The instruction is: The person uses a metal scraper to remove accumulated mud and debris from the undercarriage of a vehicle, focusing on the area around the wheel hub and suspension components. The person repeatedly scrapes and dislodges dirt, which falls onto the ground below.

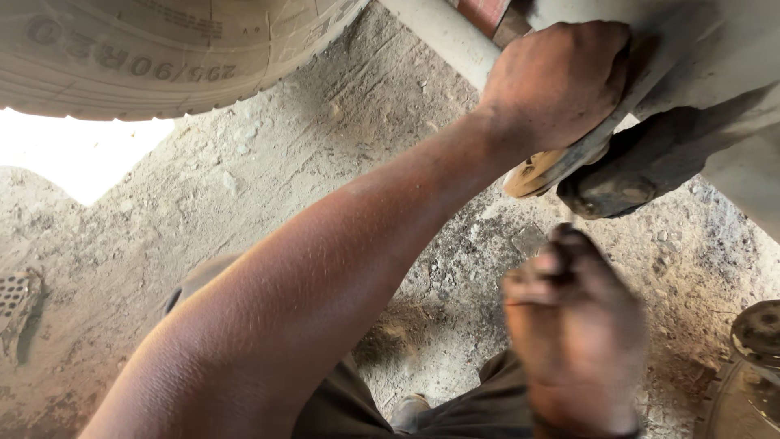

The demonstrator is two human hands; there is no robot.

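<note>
Left hand (556, 81) reaches up under the vehicle, fingers wrapped tight round a flat metal wrench (561, 162), its pale worn end sticking out below the palm. Wrench sits against a dark greasy joint (626, 175) on the grey underbody (731, 49). Right hand (577, 333) lower, blurred, fingers bunched; cannot tell if it holds anything. Wrench looks stiff, fairly heavy, likely slick with grease, so best gripped far out on the handle. Tyre (154, 49) top left, dusty concrete ground (268, 162) below, a metal disc (751, 374) at the right edge.
</note>
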